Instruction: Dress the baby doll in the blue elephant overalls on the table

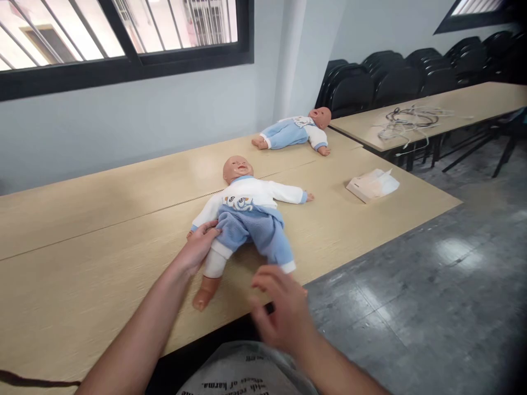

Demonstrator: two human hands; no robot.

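A baby doll [247, 192] in a white top with an animal face lies on its back, its feet towards me. It wears blue fleece trousers [265, 227]; the leg on my left is pushed up, baring a white cloth leg and a brown foot [206, 293]. My left hand [201, 246] is closed at the side of that rucked trouser leg, thumb on the fabric. Smeared by motion, my right hand [282, 307] hovers by the other trouser cuff, fingers bent and apart from the thumb, with nothing visible in it. It partly hides the doll's other foot.
A second doll [294, 131] in similar clothes lies farther back on the wooden table [102, 263]. An opened tissue pack [373, 185] sits near the right edge. Tangled cables [407, 122] lie on another table, with stacked black chairs [354, 90] behind it.
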